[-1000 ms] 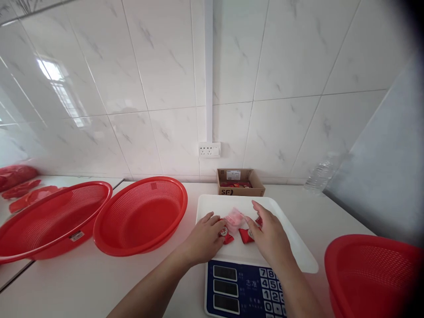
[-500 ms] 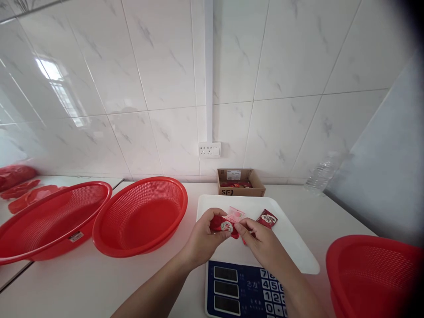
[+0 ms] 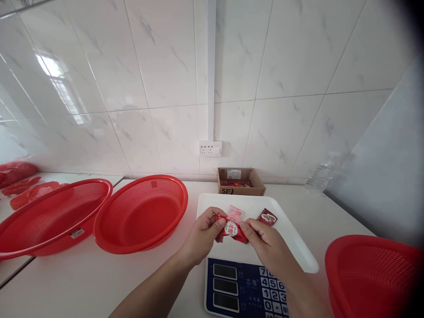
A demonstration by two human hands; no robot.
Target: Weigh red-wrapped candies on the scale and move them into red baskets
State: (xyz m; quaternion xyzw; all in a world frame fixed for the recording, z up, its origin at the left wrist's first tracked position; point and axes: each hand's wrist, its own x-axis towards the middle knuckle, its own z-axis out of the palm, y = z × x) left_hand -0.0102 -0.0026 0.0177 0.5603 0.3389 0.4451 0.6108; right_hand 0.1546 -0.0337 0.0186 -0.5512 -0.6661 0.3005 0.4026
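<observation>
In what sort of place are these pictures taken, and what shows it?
Probably a packing or weighing room: a weighing scale with number keys, red perforated baskets on either side, and an open cardboard box of small packets behind it.

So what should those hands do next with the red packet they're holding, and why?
Maybe lower the red packet onto the white tray: the left hand and right hand both pinch it over the tray, where a dark red packet lies.
</observation>
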